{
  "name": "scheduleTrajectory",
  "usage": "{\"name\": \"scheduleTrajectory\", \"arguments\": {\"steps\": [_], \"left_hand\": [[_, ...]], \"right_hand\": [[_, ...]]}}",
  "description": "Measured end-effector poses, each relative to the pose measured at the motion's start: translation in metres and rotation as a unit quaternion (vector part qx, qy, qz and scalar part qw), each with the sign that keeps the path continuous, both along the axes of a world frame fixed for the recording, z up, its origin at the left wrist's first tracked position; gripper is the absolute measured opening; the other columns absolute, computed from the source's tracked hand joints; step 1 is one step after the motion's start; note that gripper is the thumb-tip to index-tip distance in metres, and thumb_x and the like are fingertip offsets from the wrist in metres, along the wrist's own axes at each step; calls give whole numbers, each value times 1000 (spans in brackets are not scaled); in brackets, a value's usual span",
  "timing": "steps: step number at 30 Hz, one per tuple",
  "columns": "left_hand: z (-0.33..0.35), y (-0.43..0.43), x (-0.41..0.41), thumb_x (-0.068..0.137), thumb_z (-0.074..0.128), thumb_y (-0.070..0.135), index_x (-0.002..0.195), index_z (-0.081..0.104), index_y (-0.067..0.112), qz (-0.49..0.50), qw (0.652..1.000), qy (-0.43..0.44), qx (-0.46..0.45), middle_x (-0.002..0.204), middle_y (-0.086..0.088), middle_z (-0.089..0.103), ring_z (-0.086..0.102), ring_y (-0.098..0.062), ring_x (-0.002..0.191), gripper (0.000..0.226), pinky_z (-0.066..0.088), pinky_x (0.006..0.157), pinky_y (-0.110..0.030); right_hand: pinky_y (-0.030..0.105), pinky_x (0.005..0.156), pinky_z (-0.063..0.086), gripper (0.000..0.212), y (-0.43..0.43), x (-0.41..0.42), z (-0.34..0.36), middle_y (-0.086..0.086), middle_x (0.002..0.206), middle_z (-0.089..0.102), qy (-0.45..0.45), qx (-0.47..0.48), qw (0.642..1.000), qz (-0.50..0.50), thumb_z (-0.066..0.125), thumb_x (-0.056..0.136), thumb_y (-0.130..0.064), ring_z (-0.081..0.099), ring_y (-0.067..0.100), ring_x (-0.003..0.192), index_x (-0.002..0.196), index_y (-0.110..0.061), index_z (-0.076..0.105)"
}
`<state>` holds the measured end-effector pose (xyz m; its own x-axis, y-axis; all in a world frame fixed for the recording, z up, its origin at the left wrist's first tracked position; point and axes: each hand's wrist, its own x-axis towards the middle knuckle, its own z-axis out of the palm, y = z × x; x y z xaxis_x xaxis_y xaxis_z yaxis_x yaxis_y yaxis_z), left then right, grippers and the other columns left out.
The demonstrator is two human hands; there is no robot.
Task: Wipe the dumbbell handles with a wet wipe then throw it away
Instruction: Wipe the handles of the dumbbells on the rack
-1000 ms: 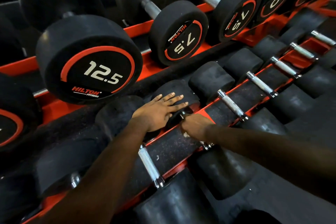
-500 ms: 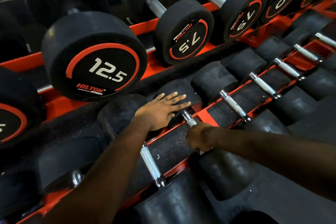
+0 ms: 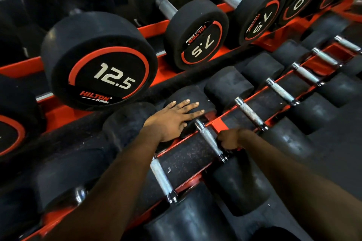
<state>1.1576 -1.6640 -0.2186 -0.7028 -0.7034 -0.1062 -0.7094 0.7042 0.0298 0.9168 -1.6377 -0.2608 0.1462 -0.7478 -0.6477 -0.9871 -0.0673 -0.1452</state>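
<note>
Several black dumbbells lie in a row on the lower red rack [image 3: 220, 123]. My left hand [image 3: 174, 121] rests flat, fingers straight, on the far head [image 3: 188, 96] of one dumbbell. That dumbbell's knurled steel handle [image 3: 208, 139] is bare along nearly its whole length. My right hand [image 3: 229, 140] is curled into a fist just right of the handle's near end and touches it. The wet wipe is hidden inside that fist and cannot be seen now.
Neighbouring handles lie on both sides: one to the left [image 3: 161, 179] and one to the right [image 3: 250, 113], with more further right. The upper shelf holds a 12.5 dumbbell [image 3: 101, 72] and two 7.5 dumbbells [image 3: 197, 39] close above my left hand.
My right hand slid from the handle's far end down to its near end and came off to the right, uncovering the handle. My left hand stayed flat on the head.
</note>
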Motion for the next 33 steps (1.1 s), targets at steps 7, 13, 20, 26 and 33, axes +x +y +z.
{"name": "scheduleTrajectory", "arguments": {"steps": [7, 13, 20, 26, 33], "left_hand": [[-2, -3, 1, 106, 39, 23, 156, -4, 53, -2, 1000, 1, 3, 166, 22, -13, -18, -4, 152, 73, -2, 127, -41], [-2, -2, 1, 106, 40, 24, 156, -4, 53, 0, 1000, 3, 5, 166, 22, -13, -18, -4, 152, 73, -2, 127, -41], [-2, -2, 0, 106, 40, 23, 157, -4, 52, -3, 1000, -2, -5, 166, 22, -12, -17, -4, 153, 73, -1, 127, -39], [-6, -3, 0, 105, 41, 24, 156, -4, 52, -8, 1000, 2, -3, 166, 22, -13, -17, -4, 152, 74, -2, 127, -39], [-4, -2, 2, 105, 42, 28, 159, 4, 48, -23, 999, 28, -1, 167, 19, -8, -13, -6, 153, 68, -5, 124, -33]], "right_hand": [[26, 53, 57, 13, -6, 22, -3, 17, 78, 65, -366, 32, 849, -379, 53, 91, 11, 68, 21, 60, 89, 0, 61], [45, 87, 57, 19, -6, 26, -19, 23, 103, 67, -346, -3, 844, -410, 47, 95, 0, 67, 33, 84, 100, 5, 64], [22, 61, 52, 16, -5, 35, -6, 17, 93, 69, -281, -102, 872, -388, 54, 91, -7, 65, 26, 77, 101, -3, 66], [34, 97, 47, 26, 4, 48, 1, 14, 121, 68, -204, -227, 896, -323, 56, 93, -15, 60, 33, 116, 113, -10, 72], [37, 90, 47, 31, 29, 48, 12, 19, 114, 67, -93, -278, 924, -246, 58, 93, -29, 61, 38, 109, 108, -3, 68]]}}
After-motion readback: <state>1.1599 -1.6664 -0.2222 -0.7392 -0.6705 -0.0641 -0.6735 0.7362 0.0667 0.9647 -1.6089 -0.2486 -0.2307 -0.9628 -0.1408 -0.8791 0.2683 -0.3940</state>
